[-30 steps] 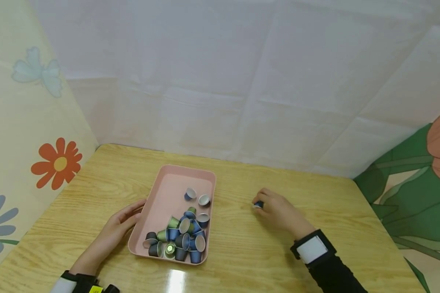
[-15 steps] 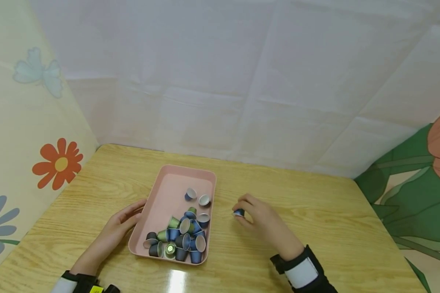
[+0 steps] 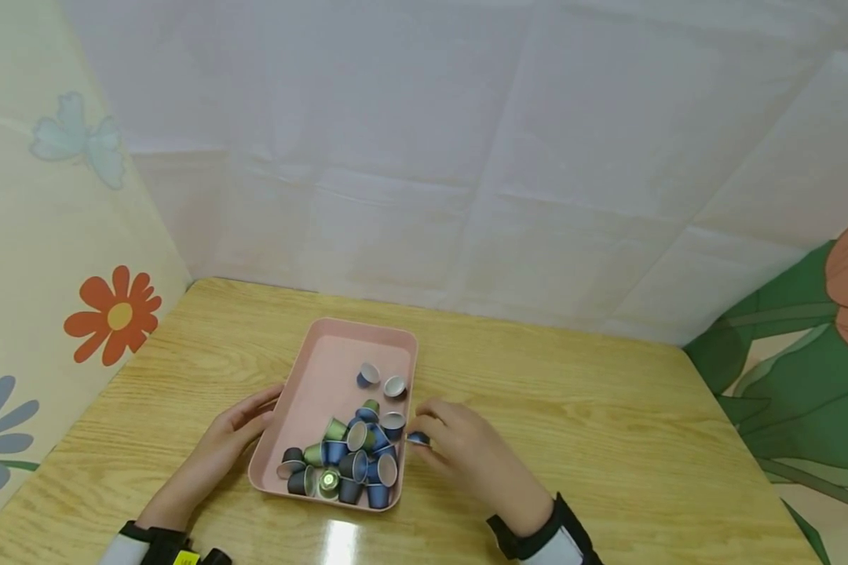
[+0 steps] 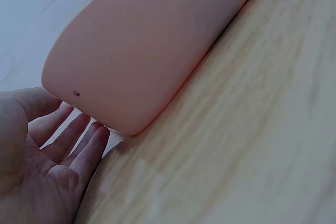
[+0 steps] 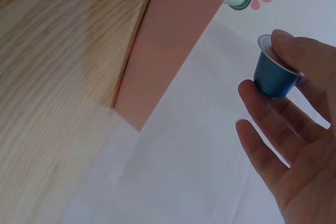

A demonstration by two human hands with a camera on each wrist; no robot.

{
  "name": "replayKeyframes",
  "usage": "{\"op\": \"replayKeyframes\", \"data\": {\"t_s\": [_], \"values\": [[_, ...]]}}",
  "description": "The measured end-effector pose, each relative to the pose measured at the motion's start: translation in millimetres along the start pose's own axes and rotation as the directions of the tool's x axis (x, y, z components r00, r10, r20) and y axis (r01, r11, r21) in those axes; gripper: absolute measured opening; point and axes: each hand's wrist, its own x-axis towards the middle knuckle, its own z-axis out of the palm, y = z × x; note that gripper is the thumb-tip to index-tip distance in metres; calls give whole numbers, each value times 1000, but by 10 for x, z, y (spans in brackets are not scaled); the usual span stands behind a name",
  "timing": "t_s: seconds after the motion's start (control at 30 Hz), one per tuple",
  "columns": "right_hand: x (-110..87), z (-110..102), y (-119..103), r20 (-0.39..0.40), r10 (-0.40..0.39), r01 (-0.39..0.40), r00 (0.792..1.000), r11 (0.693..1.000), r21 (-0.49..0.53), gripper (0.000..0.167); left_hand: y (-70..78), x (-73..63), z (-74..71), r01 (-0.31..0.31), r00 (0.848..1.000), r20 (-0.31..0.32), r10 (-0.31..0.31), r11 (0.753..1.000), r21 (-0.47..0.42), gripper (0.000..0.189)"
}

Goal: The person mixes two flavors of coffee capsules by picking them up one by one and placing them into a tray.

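Note:
A pink tray [image 3: 325,353] lies on the wooden table, with several blue, green and dark coffee capsules heaped toward its near end. Two blue capsules with pale lids, one of them this capsule [image 3: 395,386], sit apart farther back in it. My right hand [image 3: 462,447] is at the tray's right rim and pinches a blue coffee capsule [image 5: 274,74] between thumb and fingers, thumb on the lid. On the other side my left hand [image 3: 229,431] rests with relaxed fingers against the tray's left wall [image 4: 131,51], fingertips touching it.
The wooden table [image 3: 572,408] extends to the right of the tray. Behind it hangs a white cloth [image 3: 431,157]. Printed flower panels stand at both sides, with a red flower [image 3: 118,315] on the left one.
My right hand has carried the blue coffee capsule leftward from the table's middle to the tray's right rim. The left hand and tray have stayed in place.

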Motion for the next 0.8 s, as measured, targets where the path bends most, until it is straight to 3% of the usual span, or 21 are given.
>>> {"op": "replayKeyframes", "data": {"t_s": [0.37, 0.6, 0.8], "values": [[154, 193, -202, 37, -118, 119, 992, 992, -46, 21, 2, 1, 1, 1, 1000, 7, -1, 1000, 1, 53], [219, 274, -311, 126, -107, 116, 986, 991, -64, 20, 0, 0, 7, 19, 1000, 9, -19, 1000, 3, 53], [255, 345, -368, 153, -109, 119, 982, 991, -58, 18, 13, 1, 0, 6, 1000, -2, -6, 1000, 15, 53]]}}
